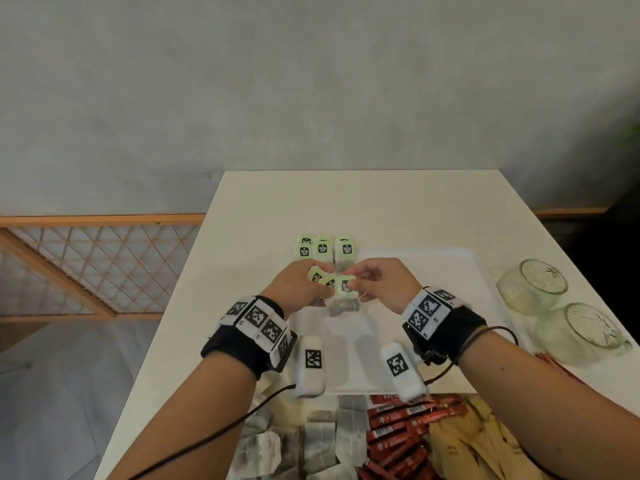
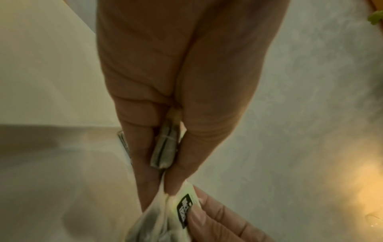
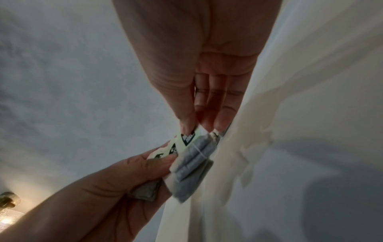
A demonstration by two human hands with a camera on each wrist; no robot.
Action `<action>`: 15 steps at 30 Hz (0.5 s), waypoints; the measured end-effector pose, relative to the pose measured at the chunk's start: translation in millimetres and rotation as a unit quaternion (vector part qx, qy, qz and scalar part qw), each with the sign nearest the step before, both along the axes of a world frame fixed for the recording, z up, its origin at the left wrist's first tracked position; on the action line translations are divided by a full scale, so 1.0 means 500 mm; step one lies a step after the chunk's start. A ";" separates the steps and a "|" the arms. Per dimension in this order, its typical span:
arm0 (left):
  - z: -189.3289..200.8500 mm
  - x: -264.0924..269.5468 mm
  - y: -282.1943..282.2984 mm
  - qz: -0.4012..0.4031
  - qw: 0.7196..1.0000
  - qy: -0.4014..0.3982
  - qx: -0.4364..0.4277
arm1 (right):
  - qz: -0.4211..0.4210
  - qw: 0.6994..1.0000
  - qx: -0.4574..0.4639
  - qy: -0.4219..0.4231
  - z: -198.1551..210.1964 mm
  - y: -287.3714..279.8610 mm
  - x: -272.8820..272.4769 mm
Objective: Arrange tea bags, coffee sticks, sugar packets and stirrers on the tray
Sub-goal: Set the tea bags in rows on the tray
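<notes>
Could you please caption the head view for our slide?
Both hands pinch green-tagged tea bags above the white tray.

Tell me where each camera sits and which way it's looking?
Head: on the head, looking down at the table; both forearms and hands show.
Left wrist: looks along the left hand pinching tea bags.
Right wrist: looks along the right hand pinching a tea bag.
Shared: both wrist views show both hands and tea bags.
</notes>
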State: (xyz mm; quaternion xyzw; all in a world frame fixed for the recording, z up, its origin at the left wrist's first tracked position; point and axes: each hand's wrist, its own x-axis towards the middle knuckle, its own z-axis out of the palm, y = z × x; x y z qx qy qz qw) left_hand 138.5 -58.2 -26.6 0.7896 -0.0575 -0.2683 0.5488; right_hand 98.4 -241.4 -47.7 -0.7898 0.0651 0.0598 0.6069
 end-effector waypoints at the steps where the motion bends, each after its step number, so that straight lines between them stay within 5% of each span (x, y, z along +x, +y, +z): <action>1: -0.004 0.007 0.004 0.008 1.000 -0.008 0.004 | 0.002 1.000 -0.004 0.008 -0.004 0.000 0.007; 8: -0.029 0.061 0.047 0.086 0.990 -0.090 0.070 | -0.023 0.994 -0.096 0.034 -0.039 0.017 0.074; 15: -0.024 0.123 0.098 0.165 0.976 -0.126 0.071 | 0.035 0.977 -0.209 -0.029 -0.029 0.069 0.147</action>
